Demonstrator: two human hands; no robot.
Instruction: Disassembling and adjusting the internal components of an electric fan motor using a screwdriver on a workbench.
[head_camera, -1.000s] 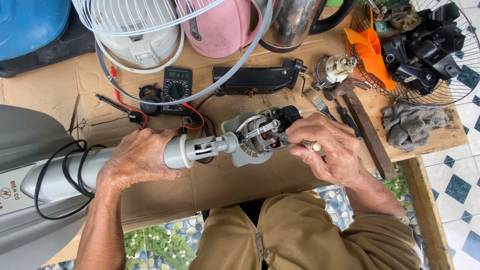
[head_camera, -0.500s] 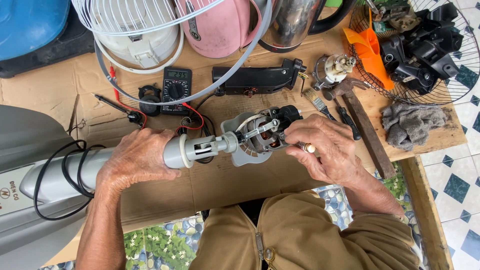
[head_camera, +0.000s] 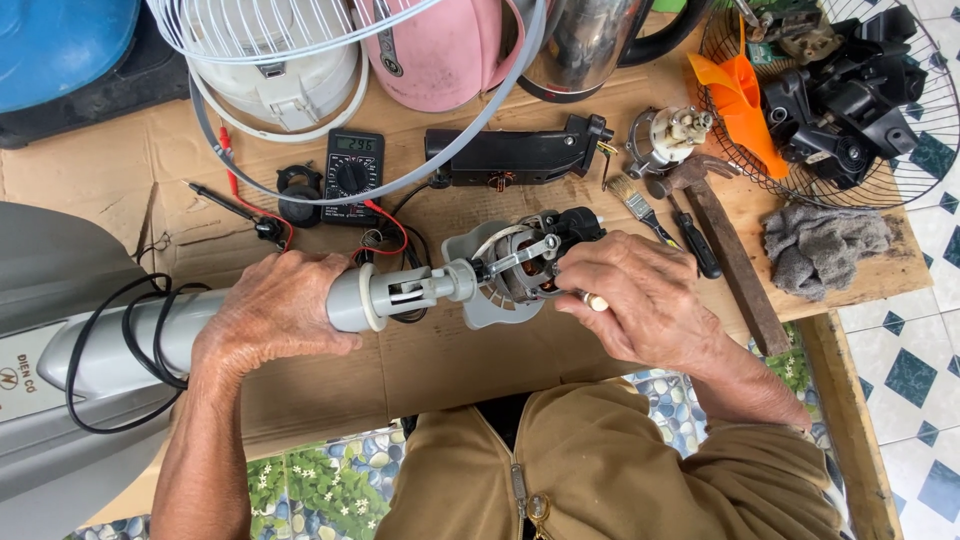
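Grey fan neck lies mid-surface, clamped in your left hand. Your right hand, at 3 o'clock of it, pinches at the bare motor: fiddly motor-end work, calling for a steady neck.

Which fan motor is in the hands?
The grey-housed motor on the stand neck, touched by the right hand; the small white motor lies untouched by the hammer.
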